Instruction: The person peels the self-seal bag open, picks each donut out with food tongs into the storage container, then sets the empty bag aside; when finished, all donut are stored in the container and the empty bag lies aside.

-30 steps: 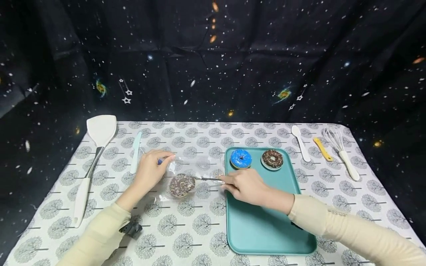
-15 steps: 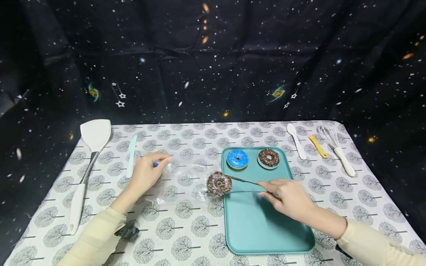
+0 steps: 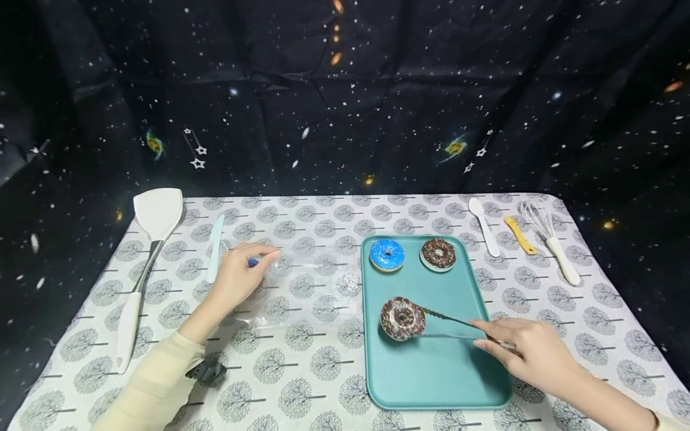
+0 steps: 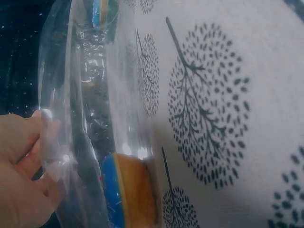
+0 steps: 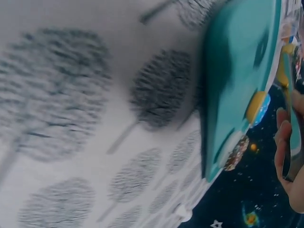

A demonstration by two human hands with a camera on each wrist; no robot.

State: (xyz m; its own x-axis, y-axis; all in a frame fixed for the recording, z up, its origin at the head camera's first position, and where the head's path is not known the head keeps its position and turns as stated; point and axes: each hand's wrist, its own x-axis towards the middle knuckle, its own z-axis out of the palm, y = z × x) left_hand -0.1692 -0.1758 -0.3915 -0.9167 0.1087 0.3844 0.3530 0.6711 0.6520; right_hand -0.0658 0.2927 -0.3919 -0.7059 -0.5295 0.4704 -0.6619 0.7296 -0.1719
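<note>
My right hand (image 3: 539, 356) grips metal tongs (image 3: 451, 318), whose tips hold a chocolate donut with light sprinkles (image 3: 396, 329) close over the teal tray (image 3: 426, 389). On the tray's far end lie a blue-iced donut (image 3: 380, 259) and another chocolate donut (image 3: 430, 258). My left hand (image 3: 239, 275) pinches the edge of a clear plastic bag (image 3: 309, 308) lying to the left of the tray. In the left wrist view, a blue-iced donut (image 4: 135, 192) shows by the bag's film (image 4: 92, 61), just below the fingers; in the head view that hand mostly hides it.
Along the left lie a white-headed turner (image 3: 129, 326) and a pale green knife (image 3: 215, 248). Right of the tray are a white spoon (image 3: 483, 227), a yellow-handled tool (image 3: 520, 235) and a whisk (image 3: 560, 257). A dark starry cloth (image 3: 323, 131) hangs behind the table.
My right hand has drawn the tongs and chocolate donut rightward, from the bag to over the tray's middle. My left hand stays at the bag.
</note>
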